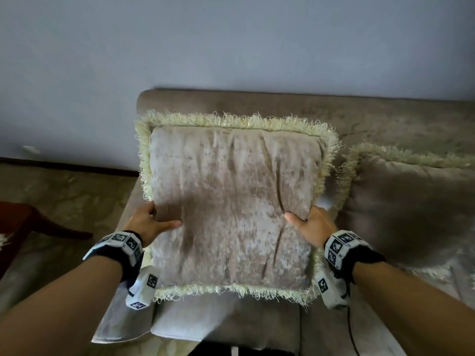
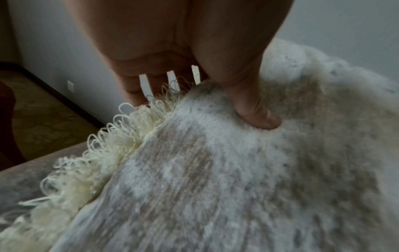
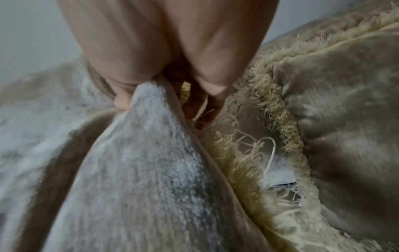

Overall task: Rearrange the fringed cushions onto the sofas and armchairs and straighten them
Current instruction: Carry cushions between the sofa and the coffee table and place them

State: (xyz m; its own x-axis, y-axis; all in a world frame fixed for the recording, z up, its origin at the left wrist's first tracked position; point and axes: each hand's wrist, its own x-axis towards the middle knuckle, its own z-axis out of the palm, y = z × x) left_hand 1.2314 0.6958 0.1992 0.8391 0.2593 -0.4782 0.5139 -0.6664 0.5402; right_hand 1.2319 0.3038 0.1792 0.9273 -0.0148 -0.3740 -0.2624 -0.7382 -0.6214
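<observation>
A beige velvet cushion (image 1: 231, 201) with a pale yellow fringe stands tilted against the backrest at the left end of the sofa (image 1: 282, 104). My left hand (image 1: 149, 222) grips its left edge, thumb on the front face and fingers behind. My right hand (image 1: 308, 224) grips its right edge the same way. In the left wrist view the thumb (image 2: 257, 112) presses into the cushion (image 2: 237, 170) beside the looped fringe. In the right wrist view the thumb (image 3: 123, 95) pinches a fold of the cushion (image 3: 140, 162). A second fringed cushion (image 1: 411, 201) (image 3: 345, 102) leans on the sofa just to the right.
A grey-blue wall (image 1: 231, 47) rises behind the sofa. Patterned carpet (image 1: 64, 191) lies to the left, with a dark red wooden chair leg (image 1: 38, 227) at the far left. The sofa seat (image 1: 231, 325) shows below the held cushion.
</observation>
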